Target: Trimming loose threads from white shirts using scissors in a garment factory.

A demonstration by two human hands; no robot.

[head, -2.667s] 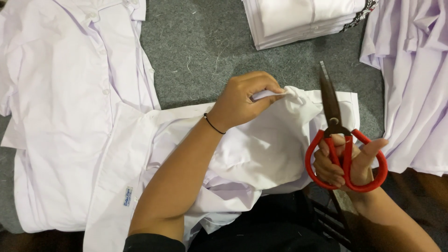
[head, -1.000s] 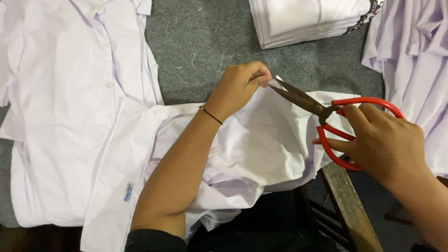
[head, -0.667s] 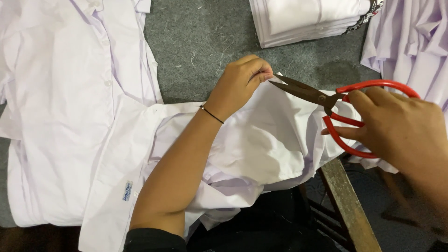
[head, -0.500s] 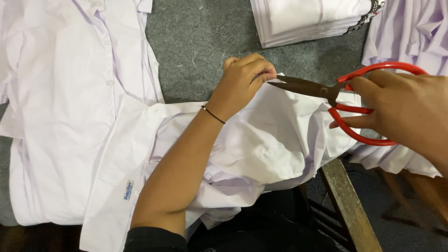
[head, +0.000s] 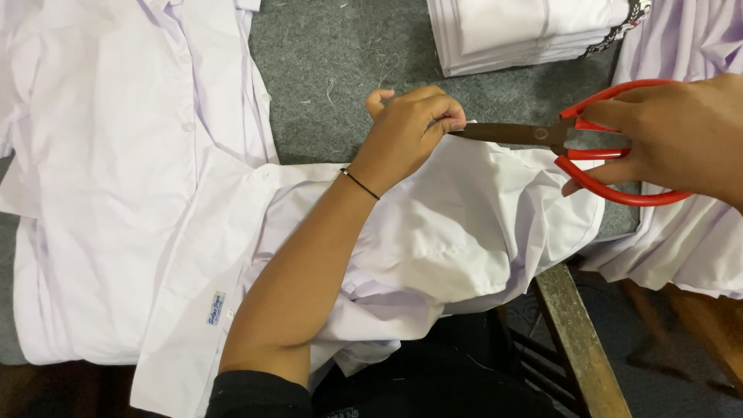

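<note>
At left fingers [head: 445, 116]: scissors [head: 542, 135] tip touching.

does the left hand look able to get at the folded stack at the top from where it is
Probably yes. The left hand pinches the white shirt, and only bare grey table lies between it and the folded stack; the scissors sit off to the side.

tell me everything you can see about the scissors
The scissors have dark, dull metal blades and bright red loop handles that look plastic-coated. They lie roughly level, pointing left, blades nearly closed. The right hand grips the handles, fingers through the loops. The blade tips meet the fingertips of the left hand, which pinches an edge of the white shirt. The pivot shows as a small round rivet.
</note>
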